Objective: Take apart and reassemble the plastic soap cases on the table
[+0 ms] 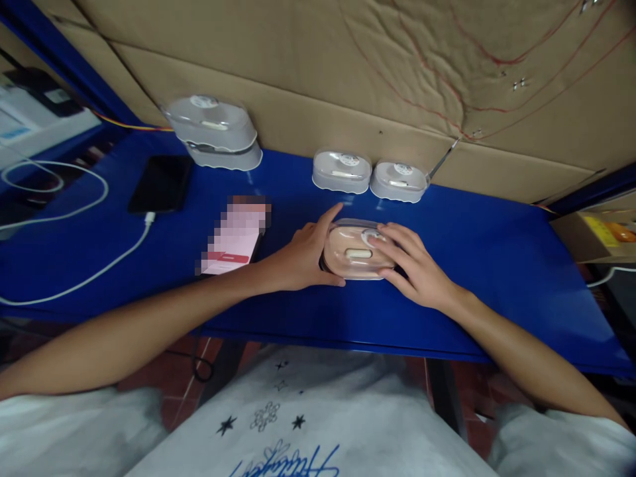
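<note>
two hands are working on one small case at the middle of the blue table (497,265). starting from the far left, a white cable (74,199) is looping across the table and running up to a black phone (159,183) lying flat. just right of that, a stack of two clear cases (216,132) is sitting against the cardboard wall (348,79), each seeming to hold a pale insert, though i cannot tell what is inside. a pink card (233,240) is lying near my left wrist.

my left hand (303,255) is cupping the left end of the clear case (358,250), thumb low in front, fingers curled over the back. my right hand (415,265) is pressing on the right end, fingers spread over the lid, not closed tight. the case is resting on the table between my hands, and something beige with a small white piece is showing through it.

behind it, two more clear cases (370,175) are standing side by side, touching.

i am judging that uneven pressure from my right fingers could make the lid pop or sit crooked, and the smooth plastic could be sliding out toward the table edge.
</note>
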A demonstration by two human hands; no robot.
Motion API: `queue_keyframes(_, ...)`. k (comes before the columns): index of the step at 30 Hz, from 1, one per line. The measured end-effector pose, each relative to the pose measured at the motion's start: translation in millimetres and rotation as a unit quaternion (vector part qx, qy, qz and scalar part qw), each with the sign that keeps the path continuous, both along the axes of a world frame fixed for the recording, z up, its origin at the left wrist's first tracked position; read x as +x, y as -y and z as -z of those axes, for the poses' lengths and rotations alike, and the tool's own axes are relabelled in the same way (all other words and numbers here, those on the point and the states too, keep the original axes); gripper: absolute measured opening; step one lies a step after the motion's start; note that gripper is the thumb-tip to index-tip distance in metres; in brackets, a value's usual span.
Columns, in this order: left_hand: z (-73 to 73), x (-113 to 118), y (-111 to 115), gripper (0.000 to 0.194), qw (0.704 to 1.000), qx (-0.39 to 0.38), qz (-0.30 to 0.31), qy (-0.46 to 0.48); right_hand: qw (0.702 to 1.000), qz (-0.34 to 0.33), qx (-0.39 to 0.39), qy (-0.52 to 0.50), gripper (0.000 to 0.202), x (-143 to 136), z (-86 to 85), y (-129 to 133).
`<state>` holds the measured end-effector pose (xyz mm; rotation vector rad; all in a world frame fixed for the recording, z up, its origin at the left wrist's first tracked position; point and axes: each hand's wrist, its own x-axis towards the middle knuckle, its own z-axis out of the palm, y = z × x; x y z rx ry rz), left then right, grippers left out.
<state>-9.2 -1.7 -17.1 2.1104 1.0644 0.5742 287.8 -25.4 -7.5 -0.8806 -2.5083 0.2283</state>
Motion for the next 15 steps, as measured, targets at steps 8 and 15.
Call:
queue_keyframes(8,-2.3,1.2,1.8,0.117,0.997,0.065,0.045,-0.013,0.994,-0.006,0.088,0.062,0.062,-7.8,-2.9,3.6)
queue_keyframes(15,3.7,-1.3,-2.4,0.107,0.992,0.096,0.075,-0.01,0.993,-0.027,0.089,0.071,0.066,-7.3,-2.4,1.9)
